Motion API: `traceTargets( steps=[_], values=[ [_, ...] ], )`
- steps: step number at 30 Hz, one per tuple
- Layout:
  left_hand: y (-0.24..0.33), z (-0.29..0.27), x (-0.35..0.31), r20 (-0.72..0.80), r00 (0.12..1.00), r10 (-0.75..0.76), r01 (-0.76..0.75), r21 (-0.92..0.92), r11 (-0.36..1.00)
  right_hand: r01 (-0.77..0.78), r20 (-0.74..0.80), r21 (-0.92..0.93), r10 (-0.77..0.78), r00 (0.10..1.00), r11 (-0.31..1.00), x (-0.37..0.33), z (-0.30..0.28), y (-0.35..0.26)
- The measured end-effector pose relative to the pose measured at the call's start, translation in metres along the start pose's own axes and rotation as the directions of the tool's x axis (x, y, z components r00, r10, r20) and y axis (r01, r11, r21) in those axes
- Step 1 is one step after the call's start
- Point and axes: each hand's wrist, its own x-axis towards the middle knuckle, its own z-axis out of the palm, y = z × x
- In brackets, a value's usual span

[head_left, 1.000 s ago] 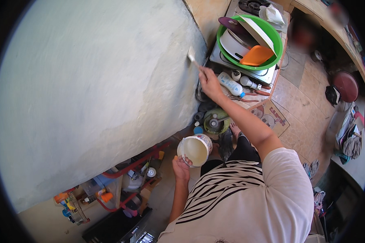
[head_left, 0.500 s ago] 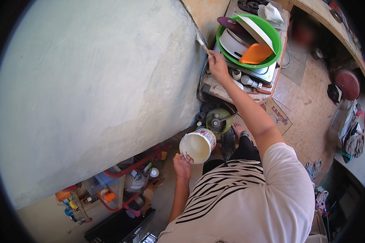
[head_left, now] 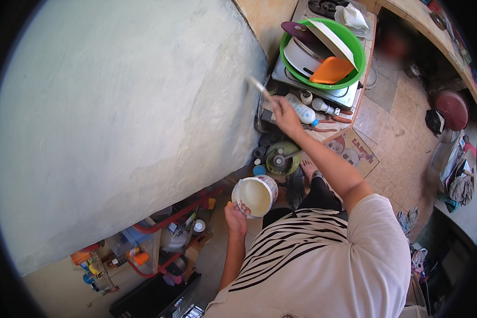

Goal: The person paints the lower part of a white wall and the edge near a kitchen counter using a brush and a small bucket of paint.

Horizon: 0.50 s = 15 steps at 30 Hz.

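My right hand [head_left: 285,117] grips the handle of a paintbrush [head_left: 261,88], and the brush's pale tip is at the wall [head_left: 143,106]. The wall is pale white-grey, with darker, patchier areas near its right edge. Low in front of my body, my left hand [head_left: 237,217] holds a white bucket [head_left: 255,195] by its rim, fingers hooked over the edge. Cream-coloured paint lies inside the bucket, which tilts a little toward the wall. The brush is slightly blurred by motion.
Right of the wall, a counter carries a green basin [head_left: 358,47] of dishes on a stove, a white bottle [head_left: 302,109] and pliers [head_left: 326,127]. Below stands a greenish gas cylinder [head_left: 283,165]. A cluttered red-framed rack [head_left: 153,229] is at lower left.
My right hand has moved down with the paintbrush, away from the basin, uncovering the white bottle. The bucket in my left hand has shifted slightly downward.
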Motion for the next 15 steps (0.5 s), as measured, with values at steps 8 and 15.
traceTargets(
  steps=[8, 15],
  values=[
    [-0.001, -0.001, -0.001, 0.001, 1.0, 0.012, -0.012, -0.023, 1.0, -0.042, -0.09, 0.069, 0.048, 0.995, 0.997, 0.064, 0.031, 0.036],
    [-0.003, 0.0, 0.003, -0.003, 1.0, 0.011, -0.011, -0.032, 0.999, 0.014, 0.326, 0.05, -0.03, 0.945, 0.999, -0.079, 0.048, 0.01]
  ],
)
